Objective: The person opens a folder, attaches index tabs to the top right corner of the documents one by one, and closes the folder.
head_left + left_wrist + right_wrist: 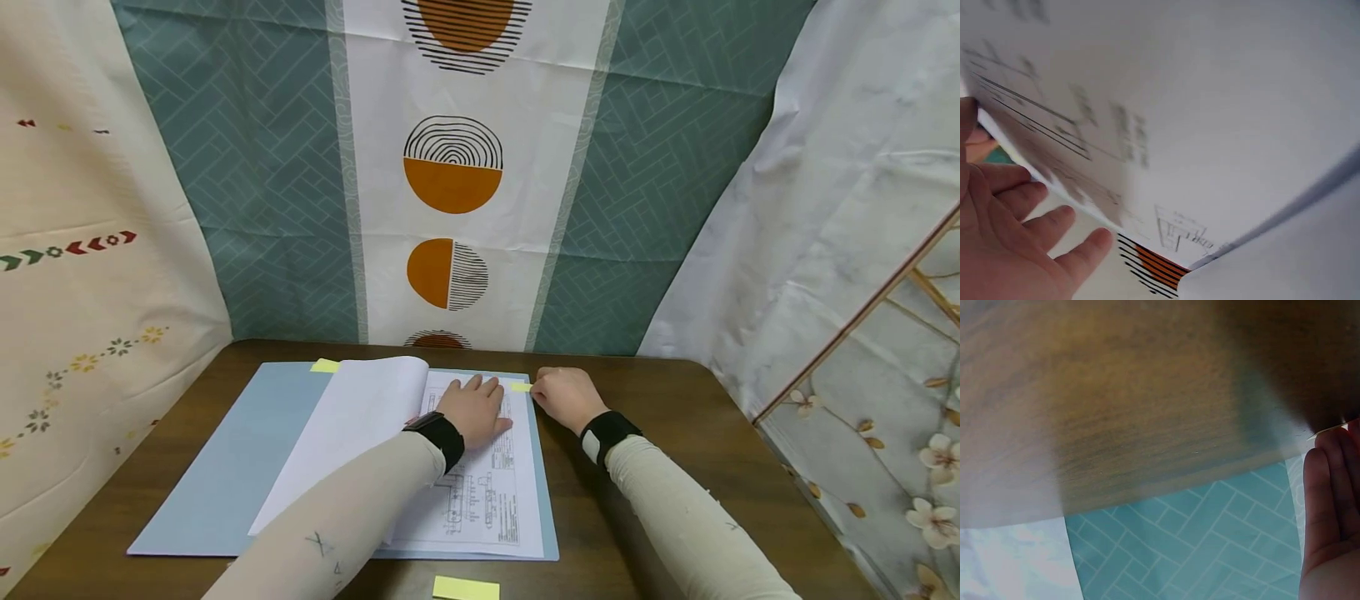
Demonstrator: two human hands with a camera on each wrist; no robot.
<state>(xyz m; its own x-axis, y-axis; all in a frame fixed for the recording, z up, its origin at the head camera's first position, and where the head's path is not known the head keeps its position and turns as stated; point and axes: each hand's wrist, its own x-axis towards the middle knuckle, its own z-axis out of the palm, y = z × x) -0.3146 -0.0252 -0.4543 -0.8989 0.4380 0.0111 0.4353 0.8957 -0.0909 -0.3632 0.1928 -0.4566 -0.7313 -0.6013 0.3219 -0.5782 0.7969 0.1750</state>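
Observation:
A light blue folder lies open on the table, holding white sheets with technical drawings. My left hand rests with spread fingers on the upper part of the drawing page. In the left wrist view, that hand shows extended fingers along the printed page. At the page's upper right edge, my right hand pinches the outer end of a yellow sticky note. Its fingers appear at the right wrist view's side, a thin yellow edge at their tips; the thumb is mostly hidden.
Turned-over sheets curve up left of my left hand. Another yellow sticky tab sticks out at their top. A yellow sticky pad lies by the front of the brown table. Patterned cloth hangs behind.

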